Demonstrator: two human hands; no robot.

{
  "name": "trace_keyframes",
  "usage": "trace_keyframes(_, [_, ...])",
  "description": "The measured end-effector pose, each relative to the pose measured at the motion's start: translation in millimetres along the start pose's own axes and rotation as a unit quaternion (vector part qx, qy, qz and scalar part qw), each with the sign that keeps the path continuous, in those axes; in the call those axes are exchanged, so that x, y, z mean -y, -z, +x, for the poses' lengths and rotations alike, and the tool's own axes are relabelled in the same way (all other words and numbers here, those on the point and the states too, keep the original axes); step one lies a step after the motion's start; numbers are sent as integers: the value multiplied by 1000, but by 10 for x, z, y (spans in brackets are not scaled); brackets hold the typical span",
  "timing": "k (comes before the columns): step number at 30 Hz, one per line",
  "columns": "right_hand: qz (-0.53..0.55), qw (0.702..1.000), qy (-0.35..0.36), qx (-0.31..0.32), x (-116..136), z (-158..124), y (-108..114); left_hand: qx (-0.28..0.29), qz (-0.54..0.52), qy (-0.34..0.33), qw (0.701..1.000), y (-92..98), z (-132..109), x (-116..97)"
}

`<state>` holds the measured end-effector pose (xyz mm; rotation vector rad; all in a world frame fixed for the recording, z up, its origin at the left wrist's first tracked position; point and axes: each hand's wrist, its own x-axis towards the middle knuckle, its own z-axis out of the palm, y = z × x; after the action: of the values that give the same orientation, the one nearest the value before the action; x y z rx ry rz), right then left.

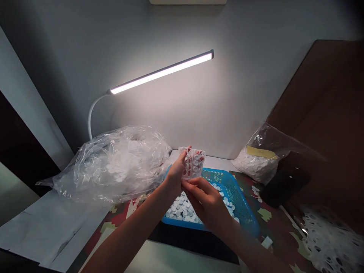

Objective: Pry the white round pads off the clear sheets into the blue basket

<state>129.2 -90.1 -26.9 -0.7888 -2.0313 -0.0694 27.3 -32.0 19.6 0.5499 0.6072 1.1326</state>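
Red-and-white plastic sheet [195, 163] sits partly hidden behind the left hand [176, 172].

"What room is there around the left grip [176, 170]?"

"Upward, plenty: open air up to the pale grey wall [159, 125]. Leftward, a crumpled clear plastic bag [113, 167] of white discs stands just beside it."

"And the right grip [206, 201]?"

"Below it sits a bright blue plastic mesh basket [241, 201], heaped with small white round caps [182, 208]. Rightward, a hand could pass over the camouflage-patterned mat [264, 227] until a second clear plastic bag [256, 163] and a black rounded object [284, 185] block it."

"Between the grips?"

"A white perforated sheet [193, 163], held upright by the left grip, fills that gap."
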Motion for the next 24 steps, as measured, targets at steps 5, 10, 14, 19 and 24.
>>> trace_keyframes(5, [-66,998,3,-16,-51,57,55,24,-12,-4,1000,-34,-49,-27])
trace_keyframes(10, [-85,996,10,-15,-195,93,100,54,-26,-19,998,-16,-50,-44])
trace_keyframes(14, [-9,1000,11,-1,-157,69,102,33,-22,-21,999,-25,-46,-85])
trace_keyframes(19, [22,999,-33,-36,-103,70,143,50,-23,-36,998,-36,-48,-106])
trace_keyframes(24, [-110,988,-8,-109,-226,111,250,96,3,-26,995,-33,-77,-71])
